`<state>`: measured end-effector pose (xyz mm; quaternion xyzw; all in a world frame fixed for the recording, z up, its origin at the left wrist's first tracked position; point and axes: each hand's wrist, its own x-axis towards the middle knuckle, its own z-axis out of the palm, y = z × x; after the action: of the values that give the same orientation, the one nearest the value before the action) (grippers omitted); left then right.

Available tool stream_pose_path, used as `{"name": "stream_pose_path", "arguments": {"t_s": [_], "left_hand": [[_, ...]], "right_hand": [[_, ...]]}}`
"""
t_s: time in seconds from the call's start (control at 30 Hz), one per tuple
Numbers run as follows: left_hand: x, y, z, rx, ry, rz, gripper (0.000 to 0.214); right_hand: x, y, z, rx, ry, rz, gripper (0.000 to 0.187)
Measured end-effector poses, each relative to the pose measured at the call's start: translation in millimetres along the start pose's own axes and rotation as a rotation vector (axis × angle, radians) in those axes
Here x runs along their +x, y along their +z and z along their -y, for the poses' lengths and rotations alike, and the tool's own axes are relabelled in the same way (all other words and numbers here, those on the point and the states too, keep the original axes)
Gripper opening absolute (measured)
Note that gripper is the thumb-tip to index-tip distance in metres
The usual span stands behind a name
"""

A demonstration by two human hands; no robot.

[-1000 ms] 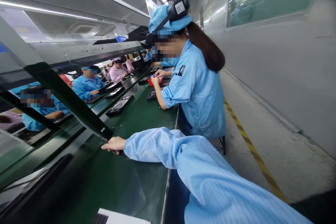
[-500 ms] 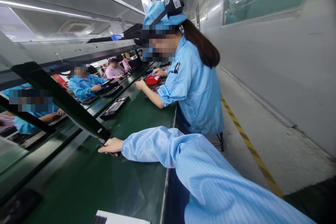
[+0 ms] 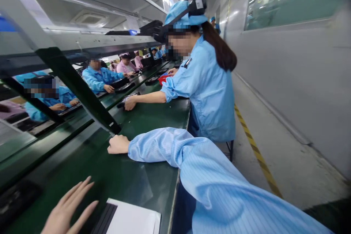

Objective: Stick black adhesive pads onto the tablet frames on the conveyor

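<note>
My right hand (image 3: 118, 144), at the end of a stretched blue striped sleeve, is closed low over the green bench (image 3: 148, 179), beside the foot of a dark slanted post (image 3: 90, 95). Its fingers are curled out of sight, so what they hold, if anything, is hidden. At the lower left, my left hand (image 3: 68, 208) is open above the bench, fingers stretched and thumb apart, with nothing in it. Close to its right lies a white sheet or pad (image 3: 134, 217) with black strips (image 3: 105, 219) along its left side.
A blurred dark object (image 3: 18, 201) lies at lower left. Ahead, a co-worker in blue (image 3: 208, 84) sits at the bench, one hand on a dark part (image 3: 122, 105), a red bin (image 3: 163, 79) nearby. Other workers sit across. A metal rail (image 3: 109, 44) runs overhead.
My left hand has come into view, open. My right hand has curled further, and the dark item formerly visible under it no longer shows. The co-worker ahead has reached onto the dark part.
</note>
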<state>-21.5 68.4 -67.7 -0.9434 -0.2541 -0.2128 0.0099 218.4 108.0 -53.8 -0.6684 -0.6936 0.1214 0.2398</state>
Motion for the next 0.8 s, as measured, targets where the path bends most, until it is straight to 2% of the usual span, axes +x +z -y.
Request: {"name": "stream_pose_path", "arguments": {"t_s": [0.13, 0.27, 0.43, 0.6, 0.8], "left_hand": [[-4.2, 27.5, -5.5, -0.006, 0.019, 0.107, 0.043], [-6.3, 41.4, -6.4, 0.005, -0.014, 0.109, 0.041], [-5.1, 37.9, -6.1, -0.009, -0.031, 0.130, 0.040], [-2.0, 31.4, -16.1, -0.028, -0.094, 0.170, 0.039], [-1.0, 30.8, -20.5, -0.033, -0.107, 0.160, 0.039]], "right_hand": [[-8.2, 13.7, 7.7, -0.113, -0.074, -0.027, 0.031], [-9.5, 17.5, 6.2, -0.177, -0.086, -0.036, 0.033], [-10.3, 14.2, 4.9, -0.219, -0.114, -0.029, 0.035], [-15.0, 13.9, 6.1, -0.248, -0.122, -0.025, 0.036], [-16.8, 11.8, 8.0, -0.292, -0.131, -0.003, 0.036]]}}
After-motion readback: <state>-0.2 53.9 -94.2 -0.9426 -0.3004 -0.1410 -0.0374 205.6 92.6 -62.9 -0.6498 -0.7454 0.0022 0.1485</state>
